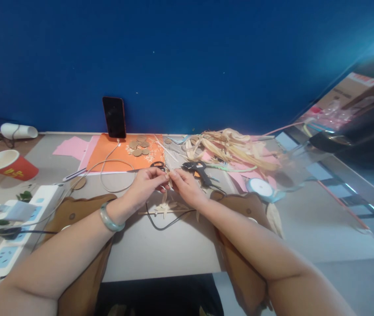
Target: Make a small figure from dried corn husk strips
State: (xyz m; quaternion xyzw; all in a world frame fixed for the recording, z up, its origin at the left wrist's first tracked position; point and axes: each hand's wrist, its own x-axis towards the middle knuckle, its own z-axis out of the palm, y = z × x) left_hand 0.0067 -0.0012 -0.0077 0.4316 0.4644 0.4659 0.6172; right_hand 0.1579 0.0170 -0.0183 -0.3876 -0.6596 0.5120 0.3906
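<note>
Beige and too small to make out clearly, a piece is pinched between the curled fingertips of your left hand and right hand, above the table. Scissors and a glue gun lie just beyond, then husks and, leftward, a phone.

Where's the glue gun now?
In the head view, the black glue gun lies slightly right of centre, just beyond the right hand, in front of the pale strips.
</note>
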